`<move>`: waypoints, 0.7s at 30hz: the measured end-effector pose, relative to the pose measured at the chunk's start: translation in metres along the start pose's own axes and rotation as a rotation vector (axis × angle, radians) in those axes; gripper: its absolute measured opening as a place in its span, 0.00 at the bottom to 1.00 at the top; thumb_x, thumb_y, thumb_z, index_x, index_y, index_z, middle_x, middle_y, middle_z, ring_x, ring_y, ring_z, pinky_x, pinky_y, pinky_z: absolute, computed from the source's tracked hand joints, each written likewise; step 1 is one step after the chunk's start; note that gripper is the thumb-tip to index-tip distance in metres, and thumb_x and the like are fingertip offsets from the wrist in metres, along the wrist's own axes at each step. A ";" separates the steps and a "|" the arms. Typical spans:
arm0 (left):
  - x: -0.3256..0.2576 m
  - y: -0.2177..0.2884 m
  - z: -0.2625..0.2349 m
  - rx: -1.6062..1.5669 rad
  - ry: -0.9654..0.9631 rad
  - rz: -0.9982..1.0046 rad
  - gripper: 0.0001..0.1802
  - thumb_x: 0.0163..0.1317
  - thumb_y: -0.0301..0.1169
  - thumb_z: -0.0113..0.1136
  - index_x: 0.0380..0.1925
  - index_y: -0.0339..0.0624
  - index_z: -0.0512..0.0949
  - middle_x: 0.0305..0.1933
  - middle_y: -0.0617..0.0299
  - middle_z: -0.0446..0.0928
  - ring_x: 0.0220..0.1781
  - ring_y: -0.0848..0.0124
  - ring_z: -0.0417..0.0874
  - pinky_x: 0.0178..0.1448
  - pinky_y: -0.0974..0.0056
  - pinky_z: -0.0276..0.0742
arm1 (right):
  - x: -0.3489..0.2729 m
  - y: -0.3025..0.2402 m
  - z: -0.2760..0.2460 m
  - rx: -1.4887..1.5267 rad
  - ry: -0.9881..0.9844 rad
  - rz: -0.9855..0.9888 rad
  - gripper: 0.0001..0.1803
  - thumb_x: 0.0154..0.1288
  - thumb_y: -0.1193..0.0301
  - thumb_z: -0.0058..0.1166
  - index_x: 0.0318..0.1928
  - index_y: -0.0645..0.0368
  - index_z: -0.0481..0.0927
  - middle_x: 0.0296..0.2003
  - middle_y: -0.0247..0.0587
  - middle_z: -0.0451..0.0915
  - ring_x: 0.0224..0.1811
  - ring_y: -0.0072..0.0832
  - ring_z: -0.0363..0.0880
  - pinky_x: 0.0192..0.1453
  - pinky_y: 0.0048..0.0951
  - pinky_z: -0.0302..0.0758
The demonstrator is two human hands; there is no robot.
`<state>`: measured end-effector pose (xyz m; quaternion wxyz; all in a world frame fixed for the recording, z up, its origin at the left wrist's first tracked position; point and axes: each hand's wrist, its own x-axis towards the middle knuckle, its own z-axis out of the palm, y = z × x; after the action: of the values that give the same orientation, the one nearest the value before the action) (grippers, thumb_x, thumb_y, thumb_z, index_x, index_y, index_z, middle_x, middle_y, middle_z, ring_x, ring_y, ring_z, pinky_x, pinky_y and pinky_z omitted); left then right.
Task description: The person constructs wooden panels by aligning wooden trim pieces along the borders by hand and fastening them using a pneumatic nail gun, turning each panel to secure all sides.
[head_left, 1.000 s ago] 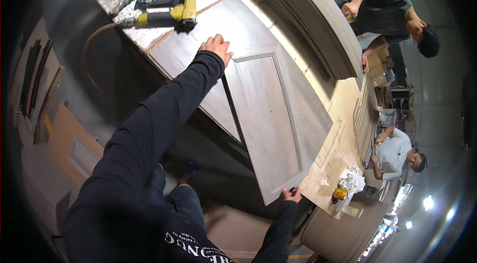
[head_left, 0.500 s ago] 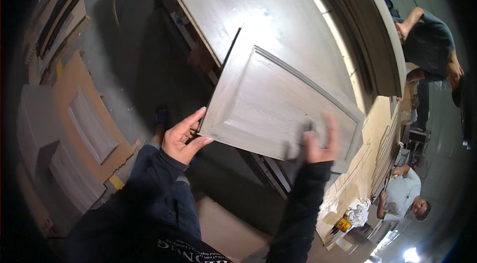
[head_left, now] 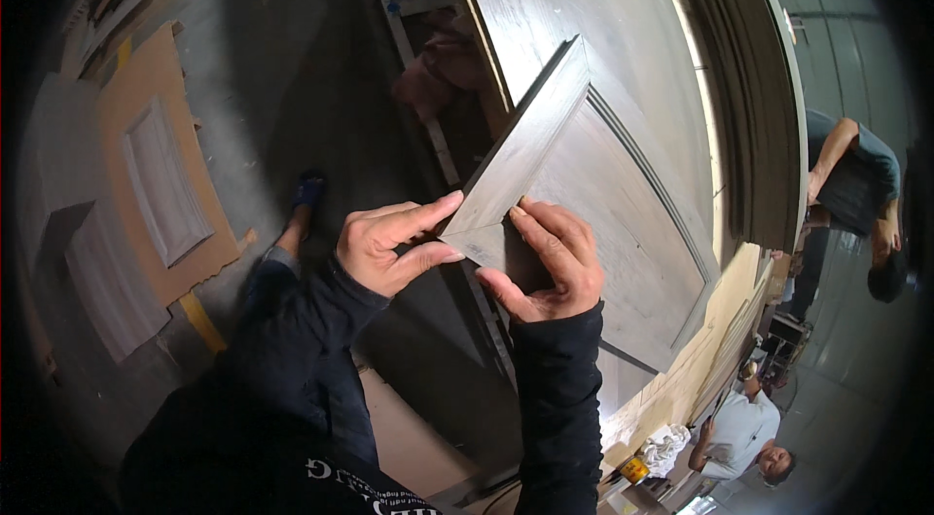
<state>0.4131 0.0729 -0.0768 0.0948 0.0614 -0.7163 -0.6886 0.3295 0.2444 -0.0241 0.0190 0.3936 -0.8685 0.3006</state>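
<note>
A grey-brown wooden cabinet door (head_left: 623,233) with a raised frame and recessed centre lies tilted in front of me, its far part over the workbench. My left hand (head_left: 384,245) pinches its near left corner between thumb and fingers. Close beside it, my right hand (head_left: 559,267) grips the near edge, with the fingertips bent onto the front face and the thumb at the edge. Between that thumb and the fingers shows a dark patch; I cannot tell whether it is shadow or a thin sheet.
A large flat grey panel (head_left: 545,14) covers the bench top. Dark panels (head_left: 749,116) stand stacked at the right. Lower right are a yellow can (head_left: 634,469), a white cloth (head_left: 666,447) and a co-worker (head_left: 744,432); another co-worker (head_left: 856,175) bends beyond the stack. Cardboard (head_left: 146,106) lies at the left.
My right hand has moved left across the door, from the right part of its face to the near left corner. The left hand keeps its pinch. The whole view has shifted.
</note>
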 end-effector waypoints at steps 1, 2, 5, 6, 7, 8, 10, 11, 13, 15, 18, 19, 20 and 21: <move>0.001 -0.003 0.000 0.011 0.009 0.024 0.25 0.44 0.24 0.65 0.46 0.37 0.72 0.34 0.51 0.77 0.33 0.69 0.81 0.36 0.71 0.75 | 0.001 0.000 0.001 0.004 -0.003 -0.003 0.26 0.38 0.62 0.67 0.40 0.60 0.78 0.39 0.44 0.76 0.42 0.36 0.73 0.46 0.32 0.71; 0.002 -0.003 -0.001 0.021 0.019 0.051 0.24 0.44 0.24 0.65 0.45 0.37 0.73 0.35 0.50 0.78 0.33 0.68 0.81 0.36 0.70 0.75 | 0.002 -0.001 0.001 0.003 0.005 -0.007 0.25 0.38 0.62 0.67 0.40 0.60 0.79 0.39 0.44 0.76 0.41 0.35 0.74 0.45 0.31 0.72; 0.004 0.000 -0.002 0.090 0.022 0.116 0.24 0.44 0.24 0.65 0.45 0.36 0.73 0.35 0.49 0.77 0.34 0.66 0.81 0.36 0.70 0.75 | 0.003 0.000 0.002 0.007 0.023 -0.022 0.23 0.39 0.63 0.67 0.39 0.60 0.79 0.37 0.43 0.77 0.38 0.33 0.74 0.41 0.29 0.73; 0.004 -0.001 -0.001 0.088 0.023 0.115 0.24 0.44 0.24 0.65 0.45 0.36 0.73 0.35 0.49 0.77 0.34 0.66 0.81 0.36 0.70 0.75 | 0.002 0.001 0.002 0.011 0.035 -0.031 0.23 0.39 0.63 0.66 0.38 0.59 0.80 0.36 0.43 0.77 0.36 0.32 0.75 0.39 0.27 0.73; 0.004 -0.003 0.000 0.083 0.033 0.118 0.24 0.44 0.24 0.65 0.45 0.36 0.73 0.34 0.49 0.77 0.34 0.65 0.81 0.36 0.70 0.75 | 0.002 0.001 0.002 0.010 0.033 -0.031 0.23 0.39 0.63 0.66 0.38 0.59 0.80 0.36 0.43 0.77 0.36 0.32 0.75 0.39 0.27 0.73; 0.004 -0.003 0.001 0.080 0.043 0.120 0.24 0.44 0.24 0.65 0.45 0.36 0.73 0.34 0.49 0.77 0.34 0.64 0.81 0.36 0.70 0.75 | 0.002 0.001 0.002 0.013 0.035 -0.020 0.22 0.39 0.63 0.66 0.38 0.59 0.80 0.35 0.43 0.78 0.35 0.31 0.75 0.38 0.27 0.73; 0.005 -0.004 0.002 0.078 0.047 0.126 0.23 0.44 0.24 0.65 0.45 0.37 0.73 0.34 0.49 0.77 0.33 0.64 0.81 0.36 0.70 0.75 | 0.003 0.002 0.002 0.017 0.035 -0.010 0.22 0.40 0.63 0.66 0.38 0.59 0.80 0.34 0.43 0.78 0.33 0.31 0.75 0.36 0.26 0.73; 0.005 -0.005 0.002 0.075 0.049 0.134 0.23 0.44 0.24 0.65 0.45 0.37 0.73 0.34 0.49 0.77 0.33 0.64 0.81 0.36 0.70 0.75 | 0.002 0.003 0.002 0.009 0.029 -0.020 0.22 0.40 0.63 0.66 0.38 0.59 0.80 0.35 0.43 0.78 0.33 0.30 0.75 0.36 0.26 0.74; 0.006 -0.003 0.000 0.089 0.040 0.137 0.23 0.44 0.24 0.64 0.45 0.37 0.74 0.34 0.49 0.77 0.33 0.64 0.81 0.35 0.70 0.76 | 0.002 0.002 0.002 -0.001 0.021 -0.032 0.22 0.40 0.63 0.66 0.38 0.60 0.80 0.36 0.44 0.77 0.32 0.30 0.75 0.36 0.26 0.74; 0.006 -0.002 -0.001 0.110 0.030 0.137 0.23 0.44 0.24 0.64 0.44 0.38 0.74 0.34 0.49 0.77 0.33 0.64 0.81 0.35 0.70 0.76 | 0.003 -0.001 0.002 0.037 0.033 0.038 0.22 0.40 0.63 0.66 0.38 0.58 0.80 0.40 0.45 0.76 0.32 0.30 0.75 0.36 0.26 0.74; 0.004 -0.003 0.000 0.113 0.045 0.132 0.22 0.44 0.24 0.64 0.44 0.38 0.74 0.33 0.49 0.77 0.32 0.64 0.81 0.34 0.71 0.76 | 0.002 -0.005 0.004 0.099 0.025 0.140 0.22 0.41 0.62 0.66 0.40 0.56 0.80 0.42 0.46 0.76 0.33 0.30 0.76 0.36 0.26 0.75; 0.003 -0.004 0.000 0.097 0.053 0.133 0.22 0.44 0.24 0.64 0.44 0.38 0.74 0.32 0.50 0.77 0.31 0.64 0.81 0.33 0.71 0.75 | 0.001 -0.004 0.004 0.108 0.002 0.155 0.23 0.41 0.62 0.66 0.42 0.54 0.79 0.43 0.47 0.75 0.35 0.31 0.75 0.37 0.26 0.74; 0.003 -0.004 0.001 0.079 0.060 0.136 0.22 0.44 0.24 0.65 0.43 0.38 0.75 0.31 0.50 0.77 0.31 0.64 0.81 0.33 0.71 0.75 | 0.001 -0.002 0.004 0.106 -0.001 0.156 0.23 0.41 0.62 0.66 0.42 0.54 0.79 0.43 0.47 0.75 0.35 0.31 0.75 0.37 0.26 0.74; 0.003 -0.004 0.001 0.076 0.061 0.134 0.22 0.44 0.24 0.65 0.43 0.38 0.75 0.31 0.50 0.77 0.31 0.64 0.81 0.33 0.71 0.75 | 0.001 0.000 0.003 0.064 -0.019 0.104 0.23 0.41 0.63 0.65 0.42 0.54 0.79 0.43 0.47 0.75 0.36 0.31 0.75 0.38 0.27 0.74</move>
<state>0.4101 0.0733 -0.0804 0.1599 0.0377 -0.7413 -0.6507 0.3297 0.2425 -0.0261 -0.0177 0.3510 -0.8780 0.3248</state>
